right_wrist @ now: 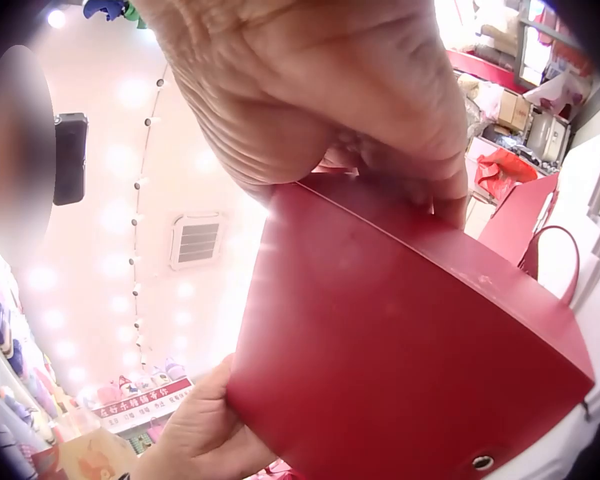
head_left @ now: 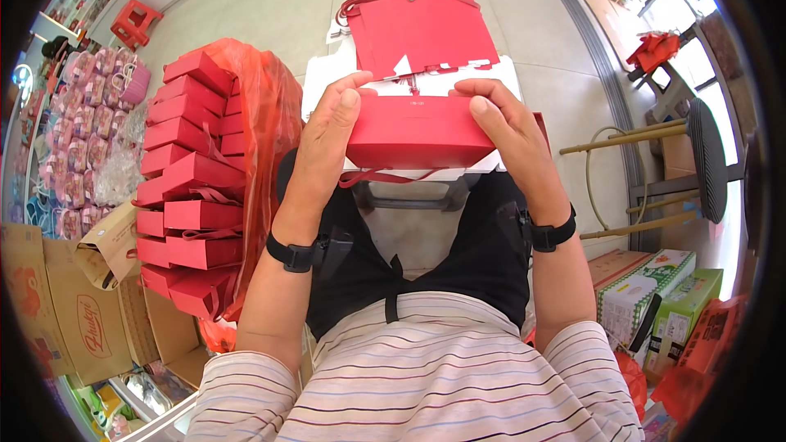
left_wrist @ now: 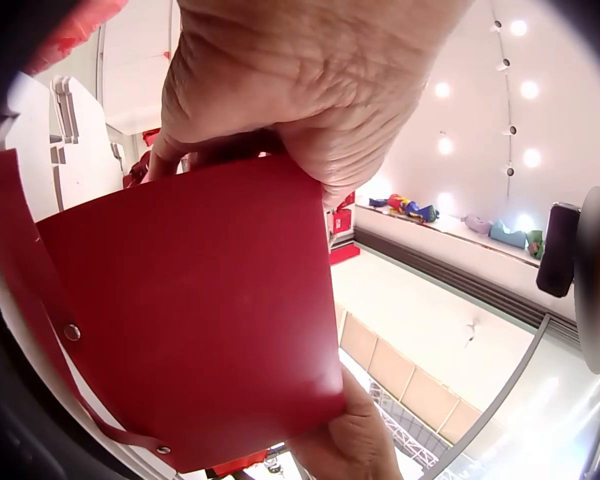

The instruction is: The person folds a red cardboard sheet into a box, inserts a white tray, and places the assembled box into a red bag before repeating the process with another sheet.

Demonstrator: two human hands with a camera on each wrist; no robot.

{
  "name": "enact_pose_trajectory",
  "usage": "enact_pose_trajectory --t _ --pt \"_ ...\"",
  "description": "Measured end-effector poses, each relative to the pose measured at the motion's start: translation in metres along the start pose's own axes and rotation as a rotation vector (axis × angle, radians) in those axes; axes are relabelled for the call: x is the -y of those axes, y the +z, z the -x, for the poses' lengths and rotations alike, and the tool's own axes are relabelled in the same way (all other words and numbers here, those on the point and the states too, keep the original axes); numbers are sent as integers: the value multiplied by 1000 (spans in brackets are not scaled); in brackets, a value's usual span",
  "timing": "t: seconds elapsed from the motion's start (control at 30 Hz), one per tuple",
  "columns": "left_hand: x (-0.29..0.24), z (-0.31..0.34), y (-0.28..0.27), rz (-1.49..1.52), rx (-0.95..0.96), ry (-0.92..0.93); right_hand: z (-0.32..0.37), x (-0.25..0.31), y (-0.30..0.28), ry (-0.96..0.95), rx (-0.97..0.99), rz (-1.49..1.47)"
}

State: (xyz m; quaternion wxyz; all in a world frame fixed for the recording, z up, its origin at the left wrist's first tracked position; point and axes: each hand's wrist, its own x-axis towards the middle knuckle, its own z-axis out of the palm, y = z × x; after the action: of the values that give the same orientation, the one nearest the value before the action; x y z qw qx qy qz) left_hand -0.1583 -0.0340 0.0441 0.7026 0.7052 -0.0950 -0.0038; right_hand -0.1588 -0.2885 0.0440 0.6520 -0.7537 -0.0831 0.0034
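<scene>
A folded red gift box (head_left: 420,133) with a ribbon handle (head_left: 385,175) is held level between both hands above the person's lap. My left hand (head_left: 330,127) grips its left end, thumb at the top edge and fingers round the far side. At the other end my right hand (head_left: 517,131) holds it the same way. In the left wrist view a broad panel of the red gift box (left_wrist: 200,310) shows, with metal rivets along the strap side. The right wrist view shows a rivet (right_wrist: 482,463) near its lower corner. Flat red box blanks (head_left: 426,33) lie just beyond the hands.
A white stool-like surface (head_left: 322,86) carries the blanks. On the left, many finished red boxes (head_left: 201,176) are stacked in a red plastic bag (head_left: 274,106), beside cardboard cartons (head_left: 90,311). A chair (head_left: 706,160) and printed boxes (head_left: 647,295) stand on the right.
</scene>
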Motion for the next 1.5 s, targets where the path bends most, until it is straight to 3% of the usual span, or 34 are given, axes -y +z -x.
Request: enact_pose_trajectory --t 0.3,0.43,0.5,0.6,0.7,0.83,1.0,1.1,1.17,1.2,1.23,1.27,1.33,1.43,1.5 --pt "10 3 -6 -95 -46 47 22 -5 -9 -109 93 161" --pt "14 2 -8 80 -227 159 29 4 -2 -268 -29 49" --pt "-1 11 -11 -74 -275 100 32 11 3 -424 -178 120" --pt "1 23 -16 141 -115 -120 34 13 7 -695 -306 375" --pt "1 35 12 348 49 -151 45 6 26 -832 -289 500" --pt "-9 30 56 349 -34 -107 57 -17 49 -882 -318 568" --pt "14 6 54 396 -27 -170 78 -17 31 -762 -180 367" --pt "21 -7 55 483 -146 -164 86 -16 -1 -733 -374 240" --pt "47 -12 48 331 -115 19 87 -28 -43 -666 -579 295" --pt "70 -8 43 173 -92 158 90 -42 -63 -524 -625 282" --pt "82 -12 36 240 0 181 91 -58 -81 -367 -729 257" --pt "94 -16 29 309 95 197 91 -88 -103 -268 -792 154" --pt "109 -16 34 216 31 107 104 -160 -146 -60 -912 16" --pt "123 -9 33 -362 -6 359 152 -260 -194 274 -1089 -148" --pt "119 -16 25 162 45 29 189 -306 -204 480 -1193 -180"
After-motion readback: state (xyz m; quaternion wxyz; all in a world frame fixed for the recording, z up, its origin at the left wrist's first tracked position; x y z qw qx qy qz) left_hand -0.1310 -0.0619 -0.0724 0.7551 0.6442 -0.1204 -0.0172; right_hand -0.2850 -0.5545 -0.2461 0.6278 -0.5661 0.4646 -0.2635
